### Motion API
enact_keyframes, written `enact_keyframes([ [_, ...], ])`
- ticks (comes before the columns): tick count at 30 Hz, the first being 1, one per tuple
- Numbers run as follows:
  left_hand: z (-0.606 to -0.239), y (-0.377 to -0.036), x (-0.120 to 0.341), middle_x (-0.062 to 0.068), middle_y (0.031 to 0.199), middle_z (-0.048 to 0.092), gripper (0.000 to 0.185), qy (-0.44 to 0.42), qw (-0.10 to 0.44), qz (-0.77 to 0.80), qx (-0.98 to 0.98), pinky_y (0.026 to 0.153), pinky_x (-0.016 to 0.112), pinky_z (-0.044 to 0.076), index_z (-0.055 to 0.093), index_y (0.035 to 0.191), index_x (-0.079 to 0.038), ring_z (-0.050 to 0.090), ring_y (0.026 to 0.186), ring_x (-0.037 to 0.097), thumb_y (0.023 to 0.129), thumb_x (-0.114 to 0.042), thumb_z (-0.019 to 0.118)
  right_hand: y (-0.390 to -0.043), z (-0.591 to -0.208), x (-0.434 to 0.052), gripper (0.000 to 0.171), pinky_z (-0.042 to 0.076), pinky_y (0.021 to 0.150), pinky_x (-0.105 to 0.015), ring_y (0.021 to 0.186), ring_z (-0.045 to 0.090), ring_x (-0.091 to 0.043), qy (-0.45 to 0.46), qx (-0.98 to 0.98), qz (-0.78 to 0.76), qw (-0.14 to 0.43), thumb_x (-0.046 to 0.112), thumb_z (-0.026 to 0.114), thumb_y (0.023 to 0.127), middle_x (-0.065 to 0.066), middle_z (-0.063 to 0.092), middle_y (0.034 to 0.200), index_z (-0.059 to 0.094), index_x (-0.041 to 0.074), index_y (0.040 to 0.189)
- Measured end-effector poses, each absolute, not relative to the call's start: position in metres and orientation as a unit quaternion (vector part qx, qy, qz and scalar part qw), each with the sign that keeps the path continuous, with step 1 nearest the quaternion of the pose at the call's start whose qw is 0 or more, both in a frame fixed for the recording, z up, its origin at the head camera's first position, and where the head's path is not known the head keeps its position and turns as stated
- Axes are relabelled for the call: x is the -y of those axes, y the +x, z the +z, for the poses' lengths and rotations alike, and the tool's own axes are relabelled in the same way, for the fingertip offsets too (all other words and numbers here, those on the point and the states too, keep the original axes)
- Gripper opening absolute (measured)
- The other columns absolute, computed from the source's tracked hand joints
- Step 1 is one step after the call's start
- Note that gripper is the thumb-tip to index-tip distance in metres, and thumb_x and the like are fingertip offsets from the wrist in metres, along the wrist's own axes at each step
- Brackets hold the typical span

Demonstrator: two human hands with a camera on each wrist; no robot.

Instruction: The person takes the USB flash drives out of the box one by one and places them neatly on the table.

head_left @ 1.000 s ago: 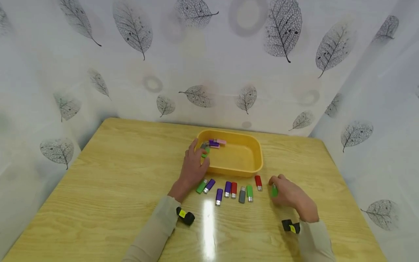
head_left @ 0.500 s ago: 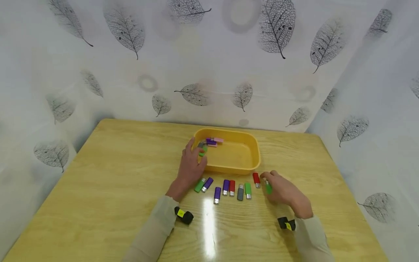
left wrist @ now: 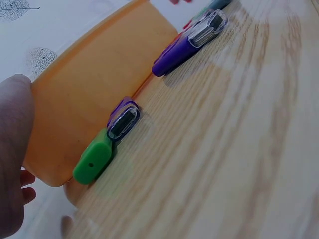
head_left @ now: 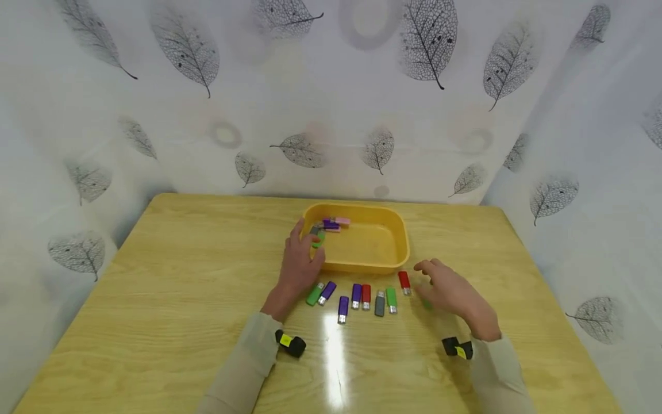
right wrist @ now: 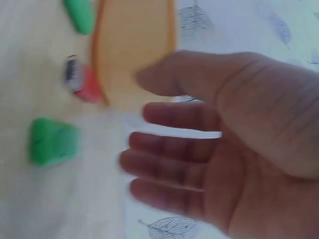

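My left hand (head_left: 297, 264) grips the left end of a yellow plastic tray (head_left: 362, 268); in the left wrist view fingers show on both sides of its wall. My right hand (head_left: 452, 290) is raised just above the table to the right of the tray, its fingers apart with nothing between them. Under it lies a green USB stick (right wrist: 54, 142), mostly hidden in the head view. A red USB stick (head_left: 404, 283) lies just left of those fingertips, close to the tray's front right corner.
In front of the tray several USB sticks lie in a loose row, among them a purple one (head_left: 343, 309), a grey one (head_left: 380, 303) and a green one (head_left: 391, 300). Pink, purple, grey and green sticks lie inside its left end. A leaf-print curtain (head_left: 331, 103) stands behind the table.
My right hand moved left with the green USB stick, set it down right of the red one, let go and lifted slightly. My left hand stays on the tray. The head view shifted a little.
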State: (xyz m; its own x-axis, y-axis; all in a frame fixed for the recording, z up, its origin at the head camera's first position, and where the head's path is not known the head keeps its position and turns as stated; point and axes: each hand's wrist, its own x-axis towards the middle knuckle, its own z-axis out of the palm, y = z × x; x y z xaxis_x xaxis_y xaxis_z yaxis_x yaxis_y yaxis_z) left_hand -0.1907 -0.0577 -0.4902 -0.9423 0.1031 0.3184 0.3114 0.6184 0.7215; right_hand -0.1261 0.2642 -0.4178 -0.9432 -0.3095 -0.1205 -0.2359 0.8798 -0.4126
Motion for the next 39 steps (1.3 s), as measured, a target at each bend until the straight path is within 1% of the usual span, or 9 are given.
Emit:
enact_keyframes([
  [5,-0.489,-0.19,0.057,0.014,0.163,0.019,0.033,-0.113,0.121,-0.418,0.894,0.106,0.056,0.038,0.062,0.108,-0.003,0.04,0.13,0.038,0.092,-0.028,0.048,-0.137,-0.408,-0.248,0.028,0.053,0.075,-0.043,0.091,0.061,-0.03,-0.156,-0.962,-0.222,-0.004,0.013,0.061,0.094,-0.015,0.063,0.11,0.062,-0.002,0.118],
  [8,-0.488,-0.19,0.057,0.012,0.163,0.018,0.033,-0.109,0.124,-0.424,0.891,0.107,0.055,0.037,0.062,0.109,-0.003,0.039,0.131,0.036,0.093,-0.028,0.049,-0.151,-0.404,-0.226,0.027,0.053,0.075,-0.042,0.091,0.062,-0.028,-0.189,-0.958,-0.212,-0.03,0.014,0.062,0.094,-0.013,0.064,0.11,0.064,0.0,0.116],
  [11,-0.488,-0.189,0.057,0.01,0.164,0.017,0.033,-0.102,0.123,-0.429,0.889,0.108,0.054,0.036,0.063,0.11,-0.003,0.037,0.133,0.035,0.094,-0.028,0.049,-0.167,-0.4,-0.198,0.027,0.054,0.077,-0.041,0.092,0.063,-0.026,-0.231,-0.952,-0.201,-0.015,0.016,0.061,0.094,-0.011,0.064,0.111,0.065,0.002,0.117],
  [16,-0.489,-0.188,0.058,0.01,0.164,0.017,0.032,-0.095,0.118,-0.426,0.892,0.108,0.055,0.037,0.063,0.109,-0.005,0.038,0.132,0.036,0.094,-0.029,0.049,-0.2,-0.404,-0.153,0.031,0.054,0.083,-0.04,0.094,0.064,-0.025,-0.272,-0.944,-0.183,0.043,0.02,0.06,0.095,-0.011,0.065,0.119,0.065,0.003,0.121],
  [21,-0.489,-0.191,0.057,0.012,0.163,0.019,0.033,-0.107,0.136,-0.422,0.89,0.104,0.056,0.039,0.063,0.109,-0.004,0.041,0.128,0.038,0.094,-0.03,0.049,-0.234,-0.417,-0.119,0.041,0.047,0.101,-0.044,0.121,0.058,-0.03,-0.276,-0.946,-0.149,0.082,0.021,0.06,0.095,-0.014,0.056,0.141,0.059,0.006,0.133],
  [23,-0.49,-0.192,0.056,0.014,0.163,0.02,0.032,-0.113,0.143,-0.423,0.888,0.103,0.057,0.039,0.063,0.107,-0.004,0.041,0.128,0.04,0.093,-0.03,0.05,-0.243,-0.423,-0.109,0.043,0.046,0.103,-0.045,0.127,0.054,-0.031,-0.269,-0.949,-0.131,0.099,0.023,0.058,0.097,-0.013,0.051,0.146,0.056,0.008,0.138],
  [27,-0.49,-0.193,0.055,0.016,0.162,0.022,0.03,-0.121,0.153,-0.421,0.886,0.102,0.057,0.039,0.063,0.105,-0.004,0.042,0.127,0.041,0.093,-0.028,0.05,-0.249,-0.43,-0.096,0.044,0.051,0.095,-0.045,0.116,0.06,-0.03,-0.256,-0.955,-0.096,0.117,0.028,0.056,0.099,-0.015,0.049,0.144,0.054,0.01,0.14],
  [32,-0.491,-0.193,0.055,0.017,0.161,0.022,0.028,-0.122,0.157,-0.415,0.888,0.101,0.056,0.04,0.062,0.104,-0.004,0.042,0.126,0.04,0.093,-0.027,0.05,-0.248,-0.434,-0.09,0.043,0.055,0.085,-0.041,0.1,0.063,-0.026,-0.243,-0.96,-0.079,0.115,0.032,0.061,0.098,-0.016,0.05,0.136,0.056,0.008,0.134],
  [39,-0.491,-0.192,0.056,0.016,0.162,0.021,0.028,-0.12,0.149,-0.406,0.894,0.101,0.055,0.04,0.062,0.106,-0.005,0.042,0.125,0.04,0.092,-0.027,0.05,-0.248,-0.439,-0.089,0.044,0.056,0.082,-0.038,0.094,0.063,-0.023,-0.237,-0.962,-0.075,0.113,0.032,0.058,0.099,-0.017,0.049,0.135,0.055,0.007,0.135],
])
